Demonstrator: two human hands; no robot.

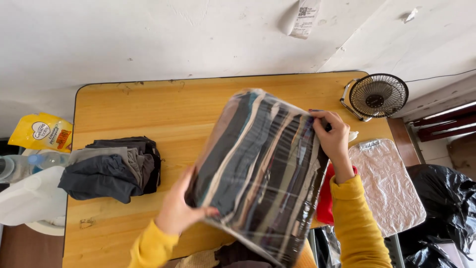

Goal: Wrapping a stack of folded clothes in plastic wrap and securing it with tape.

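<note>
Both hands are busy with one thing: my left hand [176, 211] grasps the lower near edge of a clear plastic pack of folded clothes [258, 173], and my right hand [333, 136] pinches its upper far corner between thumb and fingers. I hold the pack lifted above the wooden surface [148, 114], tilted so that its wide face turns toward me, and this way I can see the striped edges of the folded pieces through the film. I believe two hands are needed because the pack is wide and soft; held at two opposite ends it does not bend or slip. The left hand carries the weight from below, while the right one only steadies the top, where a small piece of the wrapping seems to stand out, but I cannot tell exactly what my fingers catch there. On the surface to my left lies a small pile of dark and grey garments [111, 168], apart from the pack and close to the left edge. Beyond that edge I see a yellow pouch [42, 131], a plastic water bottle [29, 164] and a white jug [32, 198]. At the far right corner a little black desk fan [377, 95] stands with its grille turned to me. To my right, lower than the surface, there is a board covered with silver foil [386, 183], something red [326, 196] is just under my right forearm, and black plastic bags [441, 203] lie further right.
</note>
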